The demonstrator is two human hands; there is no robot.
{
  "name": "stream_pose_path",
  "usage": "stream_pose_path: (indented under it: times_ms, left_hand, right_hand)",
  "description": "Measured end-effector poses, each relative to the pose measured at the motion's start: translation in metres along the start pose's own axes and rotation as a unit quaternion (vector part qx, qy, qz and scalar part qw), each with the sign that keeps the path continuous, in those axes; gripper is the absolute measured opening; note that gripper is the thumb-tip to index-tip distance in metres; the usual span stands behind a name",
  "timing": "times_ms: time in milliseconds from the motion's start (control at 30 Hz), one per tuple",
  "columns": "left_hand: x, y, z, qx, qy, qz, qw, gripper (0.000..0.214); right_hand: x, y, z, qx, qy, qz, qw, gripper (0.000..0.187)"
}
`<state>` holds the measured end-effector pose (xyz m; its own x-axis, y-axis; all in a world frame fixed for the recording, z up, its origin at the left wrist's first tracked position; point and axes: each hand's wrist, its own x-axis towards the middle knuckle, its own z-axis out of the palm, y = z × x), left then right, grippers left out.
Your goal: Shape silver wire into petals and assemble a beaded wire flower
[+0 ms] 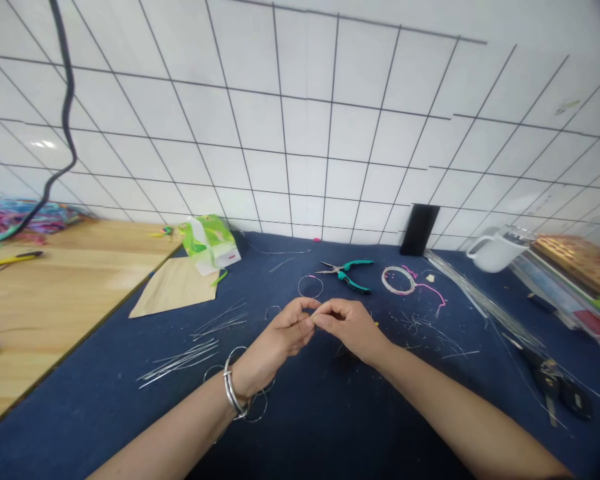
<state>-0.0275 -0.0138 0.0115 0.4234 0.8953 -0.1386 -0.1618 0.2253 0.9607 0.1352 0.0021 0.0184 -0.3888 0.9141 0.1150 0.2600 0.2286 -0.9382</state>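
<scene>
My left hand (290,330), a silver bangle (229,387) on its wrist, meets my right hand (353,327) fingertip to fingertip above the dark blue cloth. Both are closed in a pinch, and whatever lies between the fingertips is too small to make out. Just beyond them shows a thin wire ring (311,287) with a pink bit at its top; I cannot tell if it touches the fingers. Teal-handled pliers (347,272) lie open behind my right hand. More thin wire rings (257,407) lie under and beside my left wrist, partly hidden by it.
Left are cut wires (180,361), a beige sheet (175,287) and a green packet (210,241). Right are a white coil (399,281) with pink thread, wire scraps (420,323), a long wire bundle (473,293), keys (550,387), a white mug (497,250) and a black upright object (419,230).
</scene>
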Motion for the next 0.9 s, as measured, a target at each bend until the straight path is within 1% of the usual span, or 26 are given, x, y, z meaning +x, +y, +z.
stream_pose_path:
  times_ms: [100,200,300,400,533,667,767,900]
  left_hand:
    - [0.001,0.002,0.0,-0.003,-0.012,-0.007,1.0,0.027]
    - [0.001,0.003,-0.001,0.025,-0.009,-0.014,1.0,0.023]
    - [0.002,0.004,-0.003,0.096,-0.004,-0.009,0.995,0.017]
    - [0.003,0.006,-0.008,0.179,0.003,0.006,0.984,0.018]
    - [0.004,0.008,-0.016,0.237,-0.027,0.011,0.971,0.014]
    - [0.005,0.007,-0.024,0.258,-0.051,0.012,0.965,0.016]
    - [0.005,0.005,-0.028,0.239,-0.053,0.006,0.969,0.016]
    - [0.006,0.004,-0.031,0.214,-0.049,-0.012,0.976,0.014]
  right_hand:
    - [0.0,0.0,-0.001,-0.039,0.009,-0.009,0.999,0.013]
    - [0.0,0.001,-0.002,-0.102,0.029,-0.034,0.994,0.011]
    - [0.0,0.002,-0.002,-0.146,0.046,-0.044,0.987,0.01]
    - [0.001,0.003,-0.003,-0.165,0.047,-0.043,0.984,0.01]
    - [0.002,0.005,-0.003,-0.183,0.039,-0.047,0.981,0.01]
    - [0.002,0.007,-0.001,-0.207,0.049,-0.058,0.975,0.01]
    - [0.003,0.008,-0.001,-0.216,0.062,-0.066,0.972,0.01]
    - [0.004,0.006,-0.005,-0.212,0.053,-0.065,0.974,0.011]
